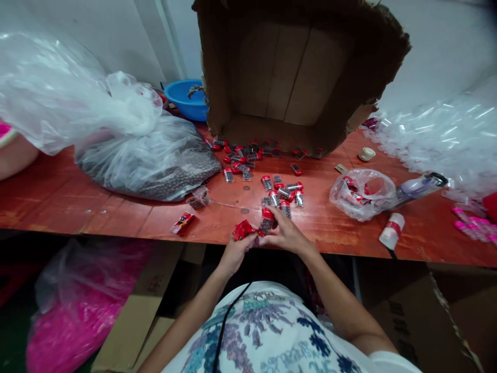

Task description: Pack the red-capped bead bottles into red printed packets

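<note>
Presently pinching 1 red-capped bottle of dark beads (266, 220) in the right hand (287, 234), at the front edge of the red table (330, 233). Pinching red wrappers (243, 229) in the left hand (233, 254), just beside the bottle. Note similar bottles (274, 199) clustered just beyond both hands, with more by the mouth of the cardboard box (248, 72). See 1 red packet (183, 223) and a bag of dark beads (171, 173) to the left; see a small clear bag (361, 213) to the right.
</note>
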Tool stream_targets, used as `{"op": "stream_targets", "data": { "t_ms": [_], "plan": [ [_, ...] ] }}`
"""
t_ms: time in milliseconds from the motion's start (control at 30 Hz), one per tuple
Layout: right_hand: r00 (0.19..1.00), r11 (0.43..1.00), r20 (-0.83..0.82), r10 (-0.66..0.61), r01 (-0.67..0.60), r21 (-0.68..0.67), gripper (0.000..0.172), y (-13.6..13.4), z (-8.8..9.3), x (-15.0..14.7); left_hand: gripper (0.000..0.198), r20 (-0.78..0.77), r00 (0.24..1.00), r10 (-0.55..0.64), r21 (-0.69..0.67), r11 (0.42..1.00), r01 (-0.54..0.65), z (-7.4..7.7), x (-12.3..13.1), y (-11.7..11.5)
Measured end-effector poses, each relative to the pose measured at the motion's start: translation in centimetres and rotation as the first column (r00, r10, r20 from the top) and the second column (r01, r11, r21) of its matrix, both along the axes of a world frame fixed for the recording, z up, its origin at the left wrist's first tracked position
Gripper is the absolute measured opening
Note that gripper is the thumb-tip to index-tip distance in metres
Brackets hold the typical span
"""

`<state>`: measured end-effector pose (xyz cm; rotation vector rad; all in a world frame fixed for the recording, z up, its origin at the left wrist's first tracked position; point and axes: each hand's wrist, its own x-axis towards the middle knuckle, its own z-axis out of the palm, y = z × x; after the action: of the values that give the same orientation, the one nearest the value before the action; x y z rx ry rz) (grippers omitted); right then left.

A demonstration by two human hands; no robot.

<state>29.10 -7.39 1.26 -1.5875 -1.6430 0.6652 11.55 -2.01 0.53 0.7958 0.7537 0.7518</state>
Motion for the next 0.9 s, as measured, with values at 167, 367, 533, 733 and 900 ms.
{"op": "stream_targets", "data": {
  "t_ms": [167, 367, 533, 733, 900],
  "plan": [
    [0.999, 1.0, -0.017, 0.027, -0.027, 0.001, 0.093, -0.5, -0.1, 0.6, 0.013, -0.043, 0.993, -0.106, 0.056, 0.993, 0.108, -0.4, -0.2, 0.0],
    [0.999, 0.997, 0.018, -0.045, 0.046, -0.055, 0.081, -1.7, -1.0, 1.0, 0.025, -0.06, 0.987, -0.148, -0.078, 0.987, 0.144, -0.4, 0.3, -0.1],
    [0.992, 0.984, 0.023, -0.123, 0.125, -0.129, 0.08, -2.6, -1.4, 1.2, 0.027, -0.033, 0.988, -0.151, -0.135, 0.98, 0.146, -0.6, 1.1, -0.6],
    [0.981, 0.978, 0.081, -0.174, 0.182, -0.1, 0.082, -3.1, -1.6, 2.6, 0.032, -0.042, 0.999, -0.016, -0.204, 0.979, 0.008, -0.9, 1.5, 0.1],
    [0.946, 0.975, 0.242, -0.218, 0.22, 0.017, 0.062, -3.8, -1.8, 3.1, 0.025, -0.071, 0.994, 0.089, -0.229, 0.968, -0.103, -1.1, 0.9, 1.5]
  ]
}}
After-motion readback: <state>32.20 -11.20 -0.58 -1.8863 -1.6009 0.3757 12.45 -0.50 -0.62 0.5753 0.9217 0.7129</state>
